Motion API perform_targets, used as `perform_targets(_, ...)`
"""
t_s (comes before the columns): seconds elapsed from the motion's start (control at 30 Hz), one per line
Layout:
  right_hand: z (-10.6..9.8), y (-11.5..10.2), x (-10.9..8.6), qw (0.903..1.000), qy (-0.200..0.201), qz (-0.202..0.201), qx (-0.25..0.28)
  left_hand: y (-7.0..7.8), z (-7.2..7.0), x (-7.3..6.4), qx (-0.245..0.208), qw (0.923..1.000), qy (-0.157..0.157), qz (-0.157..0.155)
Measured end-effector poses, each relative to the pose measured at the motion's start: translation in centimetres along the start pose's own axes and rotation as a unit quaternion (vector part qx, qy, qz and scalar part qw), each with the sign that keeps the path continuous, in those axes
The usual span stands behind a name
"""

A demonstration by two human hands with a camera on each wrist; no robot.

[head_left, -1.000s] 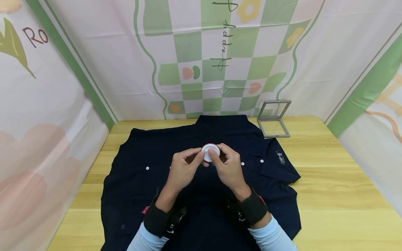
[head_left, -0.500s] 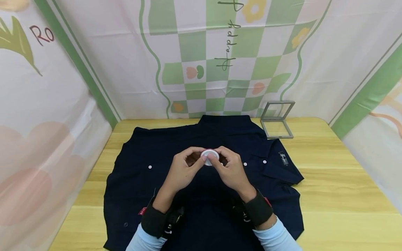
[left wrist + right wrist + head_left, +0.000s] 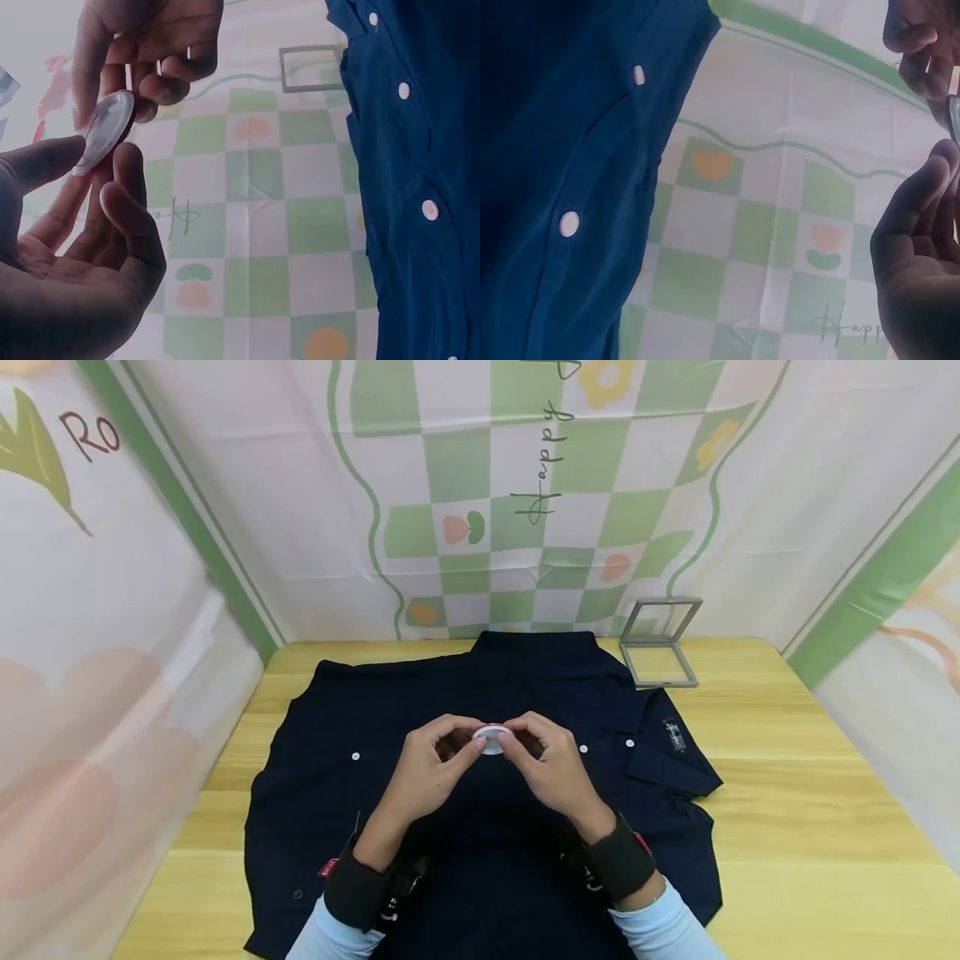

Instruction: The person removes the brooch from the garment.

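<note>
A round pin badge [image 3: 492,737], white on its back with a red edge, is held in the air over a navy shirt [image 3: 315,810]. My left hand [image 3: 431,770] pinches its left side between thumb and fingers. On the opposite side my right hand [image 3: 551,768] grips it too, both thumbs lying on the white back. In the left wrist view a thin pin line shows across the badge [image 3: 109,133]. Only a sliver of the badge [image 3: 954,118] enters the right wrist view. Its front face is hidden from the head camera.
The shirt lies spread over the wooden table [image 3: 810,810], with white buttons down its middle and a folded sleeve at right. A grey clear-paned display frame [image 3: 649,644] stands unfolded at the back right. Printed curtains [image 3: 517,527] enclose the back and sides.
The badge has tipped, so its white back looks like a flatter oval than before. Both hands have come slightly lower in the head view, still holding it. Shirt and display frame lie as before.
</note>
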State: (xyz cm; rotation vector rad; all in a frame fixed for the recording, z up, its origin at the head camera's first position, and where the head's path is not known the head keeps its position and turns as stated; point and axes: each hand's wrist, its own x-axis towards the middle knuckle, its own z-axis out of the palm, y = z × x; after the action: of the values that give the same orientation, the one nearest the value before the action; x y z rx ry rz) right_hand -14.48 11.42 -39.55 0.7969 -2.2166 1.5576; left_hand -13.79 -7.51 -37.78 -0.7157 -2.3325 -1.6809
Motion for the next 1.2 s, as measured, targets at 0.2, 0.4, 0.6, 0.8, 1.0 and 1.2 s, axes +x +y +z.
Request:
perform_targets(0.2,-0.5,0.2,-0.2,0.9981,0.012,0.057,0.023,1.4,-0.2,-0.1,0.002,0.9998,0.015,0.01)
perform_targets(0.4,-0.9,0.4,-0.1,0.9952,-0.007,0.094,0.025,1.5,-0.3,0.0,0.008,0.9994,0.026,0.024)
perform_targets(0.6,-1.0,0.8,-0.2,0.9931,-0.024,0.111,0.031,-0.5,0.0,0.1,0.022,0.9982,0.019,0.052)
perform_targets(0.8,-1.2,1.1,-0.4,0.9905,-0.03,0.125,0.048,-0.6,0.2,0.0,0.028,0.9967,0.022,0.073)
perform_targets(1.0,-1.3,1.1,-0.4,0.988,-0.034,0.14,0.055,-0.7,0.2,-0.2,0.036,0.9947,0.038,0.089)
perform_targets(1.2,-1.4,1.1,-0.4,0.988,-0.033,0.141,0.053,-0.9,0.5,-0.4,0.056,0.9916,0.05,0.105)
